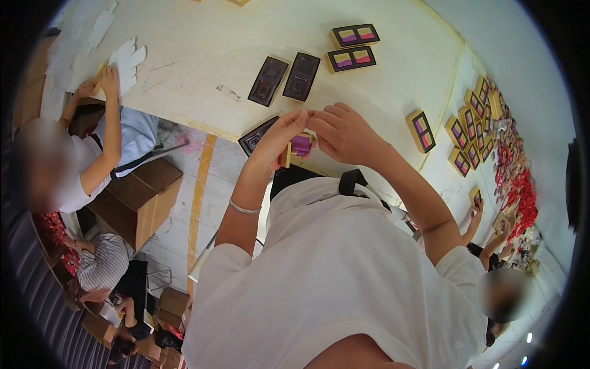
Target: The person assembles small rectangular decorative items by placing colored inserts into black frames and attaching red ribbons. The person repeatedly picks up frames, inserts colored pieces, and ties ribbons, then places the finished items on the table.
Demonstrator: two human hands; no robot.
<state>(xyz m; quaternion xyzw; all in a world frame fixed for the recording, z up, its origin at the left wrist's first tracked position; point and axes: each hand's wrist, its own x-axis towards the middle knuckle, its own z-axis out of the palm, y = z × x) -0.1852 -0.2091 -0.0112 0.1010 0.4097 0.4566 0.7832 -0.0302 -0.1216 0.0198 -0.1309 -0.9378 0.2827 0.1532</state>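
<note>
In front of my body, at the table's near edge, my left hand [280, 139] is closed around a small box with gold sides and a shiny purple piece [300, 145] showing in it. My right hand [343, 131] meets it from the right, fingers bent and pinched together by the left fingertips. What that pinch holds is hidden. Partly behind my left hand lies a dark tray [251, 140] with square recesses. Just beyond stand two more dark trays, a left one [268, 81] and a right one [302, 76].
Gold-edged boxes with purple and pink panels lie on the table [203, 61]: a back one [354, 35], one before it [351, 59], another to the right [421, 131]. Several more cluster by red packets [515, 172]. Co-workers sit on both sides; cardboard boxes [141, 200] stand left.
</note>
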